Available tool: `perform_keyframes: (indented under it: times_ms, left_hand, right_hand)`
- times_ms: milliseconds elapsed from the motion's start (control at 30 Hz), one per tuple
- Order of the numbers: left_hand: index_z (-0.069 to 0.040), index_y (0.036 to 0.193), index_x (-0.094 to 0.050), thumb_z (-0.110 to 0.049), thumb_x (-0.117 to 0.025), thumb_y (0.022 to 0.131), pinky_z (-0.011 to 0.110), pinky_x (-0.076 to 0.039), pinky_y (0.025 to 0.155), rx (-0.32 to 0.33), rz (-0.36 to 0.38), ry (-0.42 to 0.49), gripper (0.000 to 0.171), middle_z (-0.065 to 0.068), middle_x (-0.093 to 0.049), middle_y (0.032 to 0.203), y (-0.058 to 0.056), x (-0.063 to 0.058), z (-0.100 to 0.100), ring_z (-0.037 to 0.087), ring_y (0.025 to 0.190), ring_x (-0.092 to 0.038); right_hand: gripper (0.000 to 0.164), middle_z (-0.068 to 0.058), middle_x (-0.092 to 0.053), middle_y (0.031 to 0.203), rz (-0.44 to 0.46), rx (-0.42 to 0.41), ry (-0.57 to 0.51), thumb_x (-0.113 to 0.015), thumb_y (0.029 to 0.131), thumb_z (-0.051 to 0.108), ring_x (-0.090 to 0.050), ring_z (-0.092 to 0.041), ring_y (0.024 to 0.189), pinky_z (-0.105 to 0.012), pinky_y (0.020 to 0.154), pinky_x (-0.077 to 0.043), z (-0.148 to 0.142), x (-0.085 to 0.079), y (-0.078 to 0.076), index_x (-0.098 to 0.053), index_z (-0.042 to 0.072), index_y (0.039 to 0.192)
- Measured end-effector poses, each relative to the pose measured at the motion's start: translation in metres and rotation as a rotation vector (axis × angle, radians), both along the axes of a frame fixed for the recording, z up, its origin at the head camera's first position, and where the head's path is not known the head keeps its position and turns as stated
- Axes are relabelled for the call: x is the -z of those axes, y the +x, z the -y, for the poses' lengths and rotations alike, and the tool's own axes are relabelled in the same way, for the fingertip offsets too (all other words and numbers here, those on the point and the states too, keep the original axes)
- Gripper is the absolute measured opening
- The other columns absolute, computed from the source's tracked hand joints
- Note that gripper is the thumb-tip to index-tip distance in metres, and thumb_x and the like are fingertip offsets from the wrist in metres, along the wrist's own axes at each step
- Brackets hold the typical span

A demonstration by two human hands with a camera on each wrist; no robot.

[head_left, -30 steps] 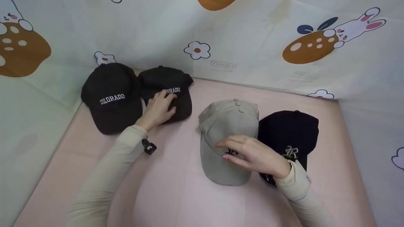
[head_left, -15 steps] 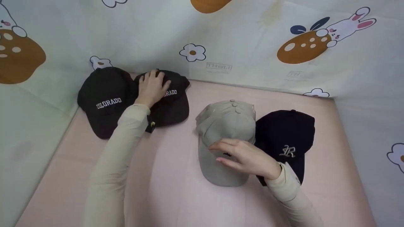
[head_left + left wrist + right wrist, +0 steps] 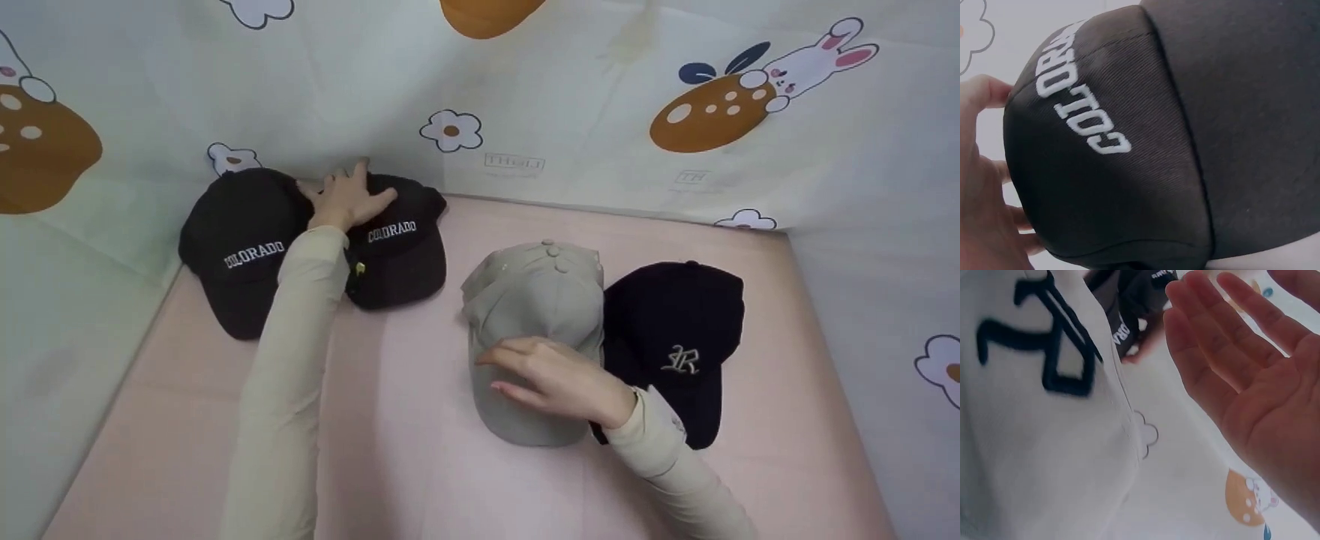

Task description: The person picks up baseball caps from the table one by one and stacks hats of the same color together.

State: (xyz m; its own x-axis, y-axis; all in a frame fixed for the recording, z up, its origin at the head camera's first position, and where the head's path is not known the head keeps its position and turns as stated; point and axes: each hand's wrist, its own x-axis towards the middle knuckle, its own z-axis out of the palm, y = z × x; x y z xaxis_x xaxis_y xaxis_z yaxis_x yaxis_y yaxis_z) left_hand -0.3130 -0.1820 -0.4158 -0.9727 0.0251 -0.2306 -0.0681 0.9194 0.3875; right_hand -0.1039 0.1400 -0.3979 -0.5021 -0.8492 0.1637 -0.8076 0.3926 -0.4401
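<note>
My left hand [image 3: 341, 199] is at the back of the crown of a black cap [image 3: 409, 262] lettered COLORADO, its fingers spread. In the left wrist view, the fingers [image 3: 988, 90] lie along the crown's far edge. A second black COLORADO cap [image 3: 236, 214] sits just left of it, partly behind my left arm. My right hand [image 3: 555, 379] hovers over the brim of a grey cap [image 3: 525, 300], holding nothing; its palm and extended fingers show in the right wrist view. Several top buttons suggest stacked grey caps. The dark embroidered letter [image 3: 1055, 343] shows in the right wrist view.
A navy cap [image 3: 675, 307] with a pale embroidered R lies against the grey cap's right side. All the caps rest on a pink surface [image 3: 420, 465]. Pale printed sheets [image 3: 570, 97] with rabbits and flowers rise behind and at both sides.
My left hand has moved back from the front of the right-hand black cap to the rear of its crown, uncovering the lettering. My right hand has drifted slightly left over the grey cap.
</note>
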Motion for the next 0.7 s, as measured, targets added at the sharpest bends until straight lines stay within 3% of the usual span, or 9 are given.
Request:
perform_keyframes:
  times_ms: [167,333,500,600,700]
  left_hand:
    - [0.000,0.150,-0.023,-0.053,-0.047,0.091,0.069,0.008,0.103,-0.031,-0.060,0.042,0.083,0.032,-0.026,0.145,0.003,-0.008,0.005,0.046,0.138,-0.019]
    - [0.009,0.141,-0.032,-0.049,-0.044,0.097,0.062,-0.012,0.108,-0.005,-0.061,0.126,0.073,0.033,-0.032,0.140,0.006,-0.020,0.008,0.046,0.132,-0.028]
    - [0.010,0.125,-0.044,-0.044,-0.043,0.101,0.051,-0.034,0.099,0.040,-0.065,0.255,0.059,0.028,-0.048,0.122,0.008,-0.030,0.006,0.039,0.113,-0.045]
    - [0.007,0.119,-0.049,-0.039,-0.046,0.101,0.048,-0.036,0.094,0.072,-0.078,0.322,0.049,0.024,-0.052,0.116,0.011,-0.036,0.005,0.035,0.104,-0.048]
    - [0.005,0.119,-0.049,-0.030,-0.048,0.102,0.048,-0.035,0.097,0.126,-0.117,0.373,0.039,0.022,-0.052,0.117,0.013,-0.044,0.004,0.034,0.106,-0.047]
  right_hand:
    - [0.027,-0.003,-0.065,0.108,-0.018,-0.014,0.055,-0.061,0.095,0.019,-0.063,-0.016,0.095,-0.032,0.083,-0.049,0.013,0.008,0.002,-0.063,0.008,0.119]
    - [0.030,-0.003,-0.064,0.113,-0.024,-0.012,0.145,-0.062,0.094,0.022,-0.061,-0.017,0.102,-0.032,0.087,-0.048,0.024,0.014,0.002,-0.062,0.010,0.121]
    - [0.033,-0.004,-0.062,0.116,-0.021,-0.003,0.190,-0.063,0.094,0.024,-0.058,-0.019,0.108,-0.033,0.092,-0.046,0.031,0.018,0.000,-0.061,0.011,0.124]
    - [0.034,-0.005,-0.061,0.115,-0.025,-0.007,0.182,-0.064,0.093,0.025,-0.057,-0.021,0.108,-0.033,0.093,-0.044,0.034,0.021,-0.002,-0.061,0.010,0.124]
    - [0.034,-0.006,-0.061,0.114,-0.023,-0.015,0.166,-0.064,0.093,0.025,-0.056,-0.021,0.108,-0.033,0.094,-0.043,0.034,0.022,-0.004,-0.061,0.009,0.123]
